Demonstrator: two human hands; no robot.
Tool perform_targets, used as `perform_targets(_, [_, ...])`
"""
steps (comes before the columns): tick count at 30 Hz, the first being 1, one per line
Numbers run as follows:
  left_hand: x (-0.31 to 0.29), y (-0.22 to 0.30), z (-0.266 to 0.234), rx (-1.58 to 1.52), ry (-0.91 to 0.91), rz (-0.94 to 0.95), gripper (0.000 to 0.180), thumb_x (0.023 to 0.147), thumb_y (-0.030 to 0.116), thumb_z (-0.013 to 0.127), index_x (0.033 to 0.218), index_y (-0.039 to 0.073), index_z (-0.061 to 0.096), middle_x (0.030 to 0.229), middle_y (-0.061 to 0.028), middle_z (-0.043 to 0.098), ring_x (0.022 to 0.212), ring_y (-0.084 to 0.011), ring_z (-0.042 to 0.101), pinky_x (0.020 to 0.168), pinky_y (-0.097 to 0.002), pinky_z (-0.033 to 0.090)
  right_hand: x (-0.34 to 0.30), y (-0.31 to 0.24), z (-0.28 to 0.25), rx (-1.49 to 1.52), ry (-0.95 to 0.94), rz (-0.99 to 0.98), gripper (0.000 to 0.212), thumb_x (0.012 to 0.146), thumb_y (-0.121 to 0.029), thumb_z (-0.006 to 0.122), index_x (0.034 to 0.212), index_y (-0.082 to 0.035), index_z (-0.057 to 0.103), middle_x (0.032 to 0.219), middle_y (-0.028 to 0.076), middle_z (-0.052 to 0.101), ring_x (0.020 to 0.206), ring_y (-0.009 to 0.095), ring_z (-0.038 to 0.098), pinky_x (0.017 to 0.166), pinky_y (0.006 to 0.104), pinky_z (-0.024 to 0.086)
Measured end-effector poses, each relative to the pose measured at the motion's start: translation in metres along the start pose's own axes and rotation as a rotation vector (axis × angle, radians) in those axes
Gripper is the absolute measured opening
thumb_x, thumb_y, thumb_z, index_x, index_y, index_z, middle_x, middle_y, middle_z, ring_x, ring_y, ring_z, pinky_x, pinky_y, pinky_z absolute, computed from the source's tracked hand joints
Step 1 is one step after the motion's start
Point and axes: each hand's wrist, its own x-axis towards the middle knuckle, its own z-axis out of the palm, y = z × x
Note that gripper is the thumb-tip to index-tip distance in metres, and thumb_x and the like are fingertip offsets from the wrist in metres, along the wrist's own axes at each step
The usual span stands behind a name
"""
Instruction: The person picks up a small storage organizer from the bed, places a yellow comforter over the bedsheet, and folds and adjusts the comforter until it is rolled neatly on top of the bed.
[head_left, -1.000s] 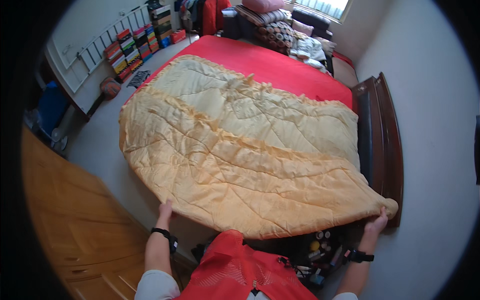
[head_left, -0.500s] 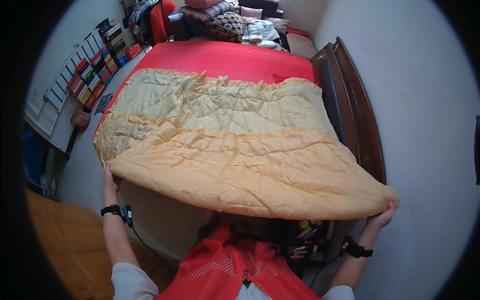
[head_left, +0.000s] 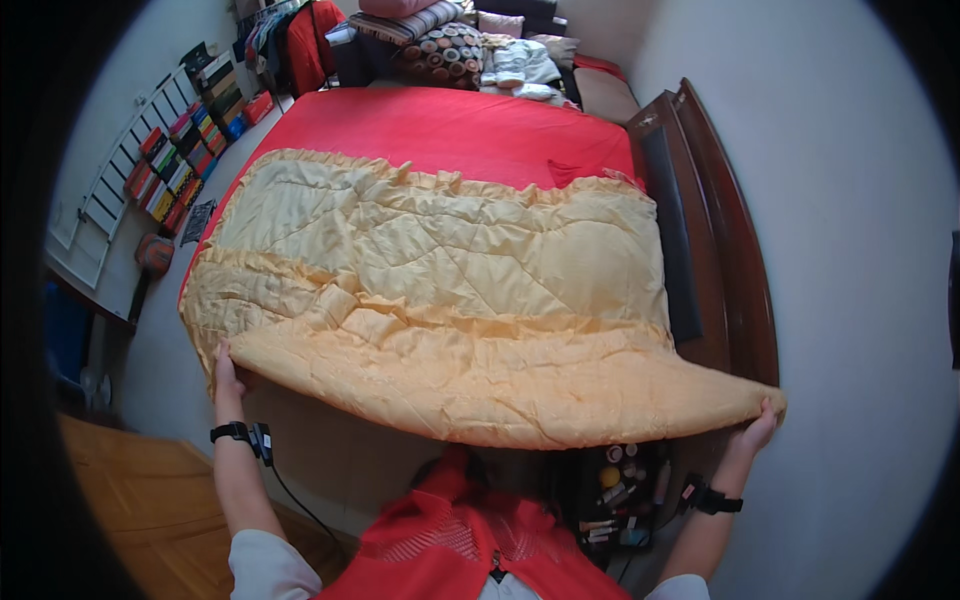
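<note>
A quilted yellow comforter (head_left: 440,250) with ruffled trim lies across the bed, its near part folded over and lifted along the front edge. My left hand (head_left: 228,374) grips its near left corner, fingers wrapped round the fabric. At the near right corner, my right hand (head_left: 762,424) pinches the edge close to the headboard. The lifted edge sags in a curve between both hands. Beneath the comforter, a red sheet (head_left: 440,125) shows on the far part of the bed.
A dark wooden headboard (head_left: 725,230) runs along the right, beside a white wall. Cosmetics crowd a black tray (head_left: 620,500) below the comforter's right side. Stacked boxes (head_left: 170,170) and a ball (head_left: 154,255) sit at left. Cushions (head_left: 440,55) are heaped at the back.
The comforter's folded-over part has become narrower as its fold line came nearer, baring more pale quilting. My right hand has shifted slightly left; my left hand is a little lower.
</note>
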Motion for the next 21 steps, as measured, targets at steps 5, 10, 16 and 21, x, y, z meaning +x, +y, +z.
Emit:
perform_targets(5, [0.046,-0.041,-0.02,0.056,0.152,-0.075,0.056,0.086,0.055,0.05,0.12,0.01,0.052,0.114,-0.0087,0.059,0.107,-0.0263,0.055,0.091,-0.0427,0.044,0.009,0.034,0.023,-0.116,0.127,0.172,0.034,0.082,-0.013,0.051,0.112,0.002,0.049,0.106,0.017,0.056,0.094,0.03,0.059,0.081,0.0417,0.051])
perform_targets(10, [0.119,-0.04,0.021,0.276,0.341,-0.231,0.054,0.087,0.055,0.048,0.116,0.011,0.055,0.105,-0.0095,0.062,0.091,-0.0288,0.061,0.077,-0.0456,0.051,0.081,0.122,0.068,-0.143,0.075,0.243,0.023,0.083,-0.013,0.052,0.105,-0.007,0.052,0.098,0.01,0.059,0.085,0.024,0.061,0.071,0.0386,0.053])
perform_targets(16, [0.263,0.052,0.102,0.243,0.256,0.085,0.055,0.086,0.048,0.053,0.122,0.006,0.052,0.111,-0.0092,0.06,0.098,-0.0237,0.058,0.084,-0.0374,0.048,0.173,0.189,0.193,-0.149,-0.051,0.304,0.03,0.086,-0.017,0.05,0.116,-0.014,0.045,0.101,0.007,0.057,0.085,0.024,0.06,0.068,0.039,0.05])
perform_targets(21, [0.229,0.012,0.322,0.218,-0.307,0.237,0.054,0.095,0.041,0.041,0.143,0.021,0.027,0.146,-0.0029,0.03,0.127,-0.0194,0.038,0.099,-0.0352,0.032,0.153,0.143,0.275,-0.003,-0.289,0.282,0.057,0.094,-0.026,0.045,0.142,-0.019,0.016,0.145,0.002,0.032,0.13,0.029,0.034,0.106,0.0564,0.008])
